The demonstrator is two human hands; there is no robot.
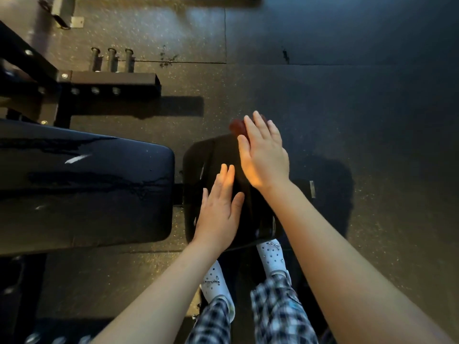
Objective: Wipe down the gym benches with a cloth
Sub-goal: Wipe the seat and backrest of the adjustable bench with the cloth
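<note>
1. Reddish cloth sits at the twelve o'clock edge of the seat, bunched and partly hidden under the right hand. It is blurred, so its fold cannot be read.
2. Right hand: the fingers are straight and together, laid flat over the cloth. As far as shows, they press on it and do not grip it.
3. Left hand: it lies flat with straight fingers, holds nothing, and rests on the seat toward six o'clock.
4. Back pad: it lies at nine o'clock of the seat, just beside it, and carries wet-looking streaks along its length. I judge it already wiped.
5. Seat: it looks dark and dull, with no clear streaks. I judge its wipe under way, with the cloth at its far edge.
6. Left to do, by my reckoning: finish the seat, perhaps its sides, then any other benches. No other bench shows whole, only a frame at ten o'clock on the floor.
</note>
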